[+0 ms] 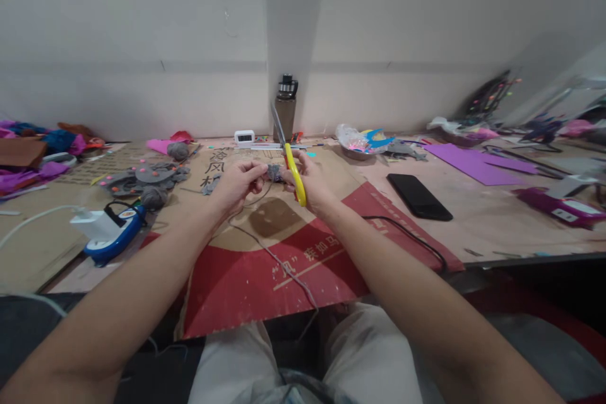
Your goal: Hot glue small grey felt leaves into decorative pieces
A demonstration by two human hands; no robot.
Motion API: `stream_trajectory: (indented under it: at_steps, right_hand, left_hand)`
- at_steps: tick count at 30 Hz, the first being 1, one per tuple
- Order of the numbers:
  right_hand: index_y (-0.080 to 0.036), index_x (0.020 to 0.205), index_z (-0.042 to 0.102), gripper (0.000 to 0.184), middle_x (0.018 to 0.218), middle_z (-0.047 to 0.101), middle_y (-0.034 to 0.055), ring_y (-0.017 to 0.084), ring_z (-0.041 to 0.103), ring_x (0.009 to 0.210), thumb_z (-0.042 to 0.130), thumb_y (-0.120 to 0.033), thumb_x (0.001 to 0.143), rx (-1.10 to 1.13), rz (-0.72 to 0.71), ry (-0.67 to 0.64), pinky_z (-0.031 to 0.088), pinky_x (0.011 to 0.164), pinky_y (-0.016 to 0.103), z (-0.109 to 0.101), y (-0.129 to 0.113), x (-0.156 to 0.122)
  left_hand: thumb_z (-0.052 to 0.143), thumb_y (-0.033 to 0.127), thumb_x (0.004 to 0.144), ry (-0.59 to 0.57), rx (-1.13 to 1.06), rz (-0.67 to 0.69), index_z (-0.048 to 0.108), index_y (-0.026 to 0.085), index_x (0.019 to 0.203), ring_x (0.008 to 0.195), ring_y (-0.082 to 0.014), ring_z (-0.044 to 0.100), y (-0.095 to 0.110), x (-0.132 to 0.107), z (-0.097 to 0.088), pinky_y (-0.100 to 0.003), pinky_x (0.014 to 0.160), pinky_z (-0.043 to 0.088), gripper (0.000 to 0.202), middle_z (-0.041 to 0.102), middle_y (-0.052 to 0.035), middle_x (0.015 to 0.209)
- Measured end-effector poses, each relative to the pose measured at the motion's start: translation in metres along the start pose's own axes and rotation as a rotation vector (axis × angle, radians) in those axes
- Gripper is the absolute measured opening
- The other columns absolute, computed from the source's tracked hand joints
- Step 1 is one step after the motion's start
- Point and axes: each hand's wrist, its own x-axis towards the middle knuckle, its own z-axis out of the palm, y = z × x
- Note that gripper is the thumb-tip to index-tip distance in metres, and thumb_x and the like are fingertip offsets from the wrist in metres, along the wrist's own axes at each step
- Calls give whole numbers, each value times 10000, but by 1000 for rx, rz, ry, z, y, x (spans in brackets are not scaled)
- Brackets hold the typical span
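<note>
The left hand (240, 184) pinches a small gray fuzzy piece (273, 172). The right hand (313, 182) holds yellow scissors (293, 170), with the blades pointing up and away. The fuzzy piece is between the two hands, over a big cardboard sheet (255, 293). Gray yarn (271, 252) trails down across the sheet's red part. A black phone (419, 196) lies on the counter (478, 224), right of the sheet.

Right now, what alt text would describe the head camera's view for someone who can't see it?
A left hand pinches a small grey piece beside the right hand, which holds yellow-handled scissors, above printed cardboard. A black phone lies to the right.
</note>
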Motion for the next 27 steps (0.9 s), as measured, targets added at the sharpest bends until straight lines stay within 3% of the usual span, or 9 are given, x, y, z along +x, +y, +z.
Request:
stream_trajectory:
  at_steps: [5,10,15,20,27]
  right_hand:
    - [-251,1060,495,417,733,518,-19,122,461,587,672,-441,734,-382,-159,48,386,509,250,-5,-13,-7]
    - [-243,1140,532,406,794,553,7,145,490,645,641,-355,766,-798,-403,63,434,620,287,-15,-14,-7]
    - [-215,1110,593,379,811,616,37,180,531,701,604,-220,732,-1153,-428,65,425,649,296,-23,-12,-6]
    - [-206,1154,617,409,879,641,70,191,553,744,611,-204,744,-1324,-478,64,419,658,294,-25,-14,-8]
    - [-227,1271,573,454,980,634,97,214,550,856,582,-208,818,-1492,-592,1,418,723,317,-34,-11,-5]
  left_hand:
    - [711,308,691,162,-40,50,613,124,657,456,-52,475,9,6,-15,-175,439,355,212,562,6,569]
    - [689,279,669,344,-33,60,639,130,756,577,-89,592,18,9,-34,-167,439,382,180,647,-21,700]
    - [604,282,733,313,-39,36,629,115,837,648,-142,673,20,9,-42,-179,419,409,198,698,-82,803]
    - [588,256,740,312,32,87,564,126,756,415,-60,531,19,9,-41,-156,326,251,133,685,-68,724]
    - [583,264,732,352,67,106,535,142,677,352,-45,450,20,10,-42,-167,315,184,141,657,-44,638]
